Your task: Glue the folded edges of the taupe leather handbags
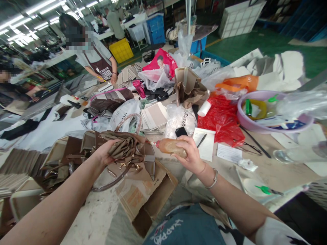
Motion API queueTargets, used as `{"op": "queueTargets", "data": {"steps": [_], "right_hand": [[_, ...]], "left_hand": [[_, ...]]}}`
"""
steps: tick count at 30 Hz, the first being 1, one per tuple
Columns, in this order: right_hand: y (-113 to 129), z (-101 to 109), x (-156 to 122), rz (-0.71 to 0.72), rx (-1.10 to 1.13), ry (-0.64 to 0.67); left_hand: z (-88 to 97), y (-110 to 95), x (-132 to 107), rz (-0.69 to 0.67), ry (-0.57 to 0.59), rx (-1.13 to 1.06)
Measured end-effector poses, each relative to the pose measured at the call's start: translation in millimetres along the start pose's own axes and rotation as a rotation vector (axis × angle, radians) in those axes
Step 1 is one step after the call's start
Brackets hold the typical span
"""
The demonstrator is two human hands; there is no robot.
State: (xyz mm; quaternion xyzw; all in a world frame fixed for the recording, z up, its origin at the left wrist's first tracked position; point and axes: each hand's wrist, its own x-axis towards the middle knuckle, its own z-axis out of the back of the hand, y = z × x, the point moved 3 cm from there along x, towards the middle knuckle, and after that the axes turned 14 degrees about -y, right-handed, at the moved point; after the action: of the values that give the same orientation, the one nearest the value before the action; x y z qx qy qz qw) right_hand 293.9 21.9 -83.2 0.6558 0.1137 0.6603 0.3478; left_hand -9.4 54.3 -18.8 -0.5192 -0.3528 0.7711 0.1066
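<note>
My left hand (106,153) grips the crumpled brown leather of a partly made bag (127,149) that lies on the table in front of me, its strap looping below. My right hand (189,153) is wrapped round a small brownish squeeze bottle (170,147) held on its side, its red tip pointing left toward the bag. A flattened cardboard piece (148,197) lies under the bag near the table's front edge.
Stacks of brown and beige cut panels (154,117) cover the table, with plastic bags, a red bag (223,119), a purple basin (251,124) at right and a white notepad (205,143). A person in an apron (98,58) works across the table; another sleeve shows far left.
</note>
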Motion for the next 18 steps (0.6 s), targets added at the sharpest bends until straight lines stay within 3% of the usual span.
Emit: {"op": "queueTargets", "data": {"steps": [6, 14, 18], "right_hand": [[-5.7, -2.5, -22.8, -0.054, -0.022, 0.086], [3.9, -1.0, 5.5, -0.042, 0.002, -0.059], [-1.5, -3.2, -0.7, -0.05, -0.021, -0.045]], "left_hand": [[4.0, 0.8, 8.8, -0.034, 0.024, 0.065], [2.8, 1.3, 7.5, -0.042, 0.029, 0.097], [5.0, 3.0, 9.3, -0.054, 0.036, 0.092]]}}
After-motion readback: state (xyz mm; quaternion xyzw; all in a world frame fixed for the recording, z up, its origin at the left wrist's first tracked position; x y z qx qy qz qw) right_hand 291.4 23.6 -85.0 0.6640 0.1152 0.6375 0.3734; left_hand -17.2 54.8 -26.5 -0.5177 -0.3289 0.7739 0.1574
